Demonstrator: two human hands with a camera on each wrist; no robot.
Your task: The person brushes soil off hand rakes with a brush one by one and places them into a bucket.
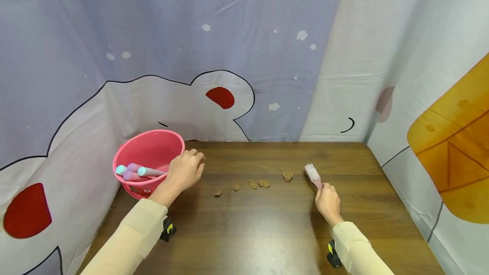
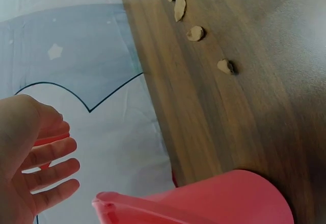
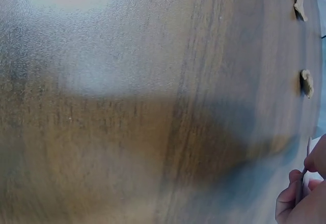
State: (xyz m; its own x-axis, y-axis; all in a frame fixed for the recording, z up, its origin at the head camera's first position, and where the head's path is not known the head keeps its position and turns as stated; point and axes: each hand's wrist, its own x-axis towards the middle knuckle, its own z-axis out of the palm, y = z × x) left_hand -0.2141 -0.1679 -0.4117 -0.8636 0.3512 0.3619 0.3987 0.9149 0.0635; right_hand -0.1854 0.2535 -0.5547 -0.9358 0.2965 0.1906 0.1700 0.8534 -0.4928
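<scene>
My right hand point(image 1: 328, 201) grips the pink handle of a small brush point(image 1: 313, 175) whose pale bristle head points away over the table, right of the brown pieces. In the right wrist view the handle point(image 3: 299, 193) shows as a thin edge between thumb and fingers. My left hand point(image 1: 187, 168) is raised beside the right rim of a pink bucket point(image 1: 158, 145). The left wrist view shows its fingers point(image 2: 53, 170) loosely bent and spread, holding nothing. Several pastel tubes point(image 1: 147, 172) with turquoise or purple ends lean inside the bucket.
Several flat, crumpled brown pieces point(image 1: 264, 183) lie in a loose row across the wooden table point(image 1: 244, 224) between the hands. A printed curtain point(image 1: 237, 46) hangs along the table's back edge and both sides. The bucket stands at the back left corner.
</scene>
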